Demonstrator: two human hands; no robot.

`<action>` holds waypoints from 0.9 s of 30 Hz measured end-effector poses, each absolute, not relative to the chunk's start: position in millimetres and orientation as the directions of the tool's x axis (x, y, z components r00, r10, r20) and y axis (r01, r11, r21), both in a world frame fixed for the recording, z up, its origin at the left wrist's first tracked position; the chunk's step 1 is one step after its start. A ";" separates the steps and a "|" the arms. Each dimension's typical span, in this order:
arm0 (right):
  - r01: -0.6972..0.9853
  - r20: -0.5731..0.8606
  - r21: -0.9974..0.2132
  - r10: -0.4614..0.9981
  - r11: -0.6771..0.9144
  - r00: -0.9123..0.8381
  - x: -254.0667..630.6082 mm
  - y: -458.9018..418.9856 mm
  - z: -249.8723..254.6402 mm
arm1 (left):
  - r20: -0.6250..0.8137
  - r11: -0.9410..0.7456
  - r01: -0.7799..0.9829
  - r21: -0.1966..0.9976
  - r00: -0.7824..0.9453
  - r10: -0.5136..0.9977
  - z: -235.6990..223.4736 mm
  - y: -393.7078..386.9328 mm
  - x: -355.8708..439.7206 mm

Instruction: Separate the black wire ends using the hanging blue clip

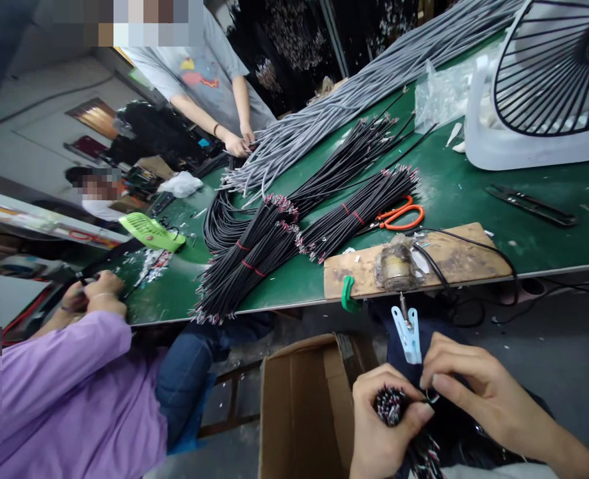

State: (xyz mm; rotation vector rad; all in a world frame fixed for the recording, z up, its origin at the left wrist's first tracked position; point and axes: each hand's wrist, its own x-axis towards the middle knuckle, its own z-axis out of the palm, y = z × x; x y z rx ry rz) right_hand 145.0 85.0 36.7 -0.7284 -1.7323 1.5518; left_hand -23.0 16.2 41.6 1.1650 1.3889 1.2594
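Observation:
My left hand is wrapped round a bundle of black cables with stripped red and white ends, held upright below the table edge. My right hand pinches something small at the top of that bundle, beside my left thumb; I cannot make out what it is. Just above my hands a light blue clip hangs from a metal tip under a wooden board that carries a grimy metal pot.
Tied bundles of black cables and long grey cables lie on the green table, with orange scissors, black pliers and a white fan. An open cardboard box stands below. A person in purple and another in grey work nearby.

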 end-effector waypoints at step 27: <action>0.060 0.410 -0.888 0.844 0.456 -0.347 137.2 74.2 17.5 | -0.213 0.140 -0.197 0.970 -0.426 0.879 22.9 10.1 -10.2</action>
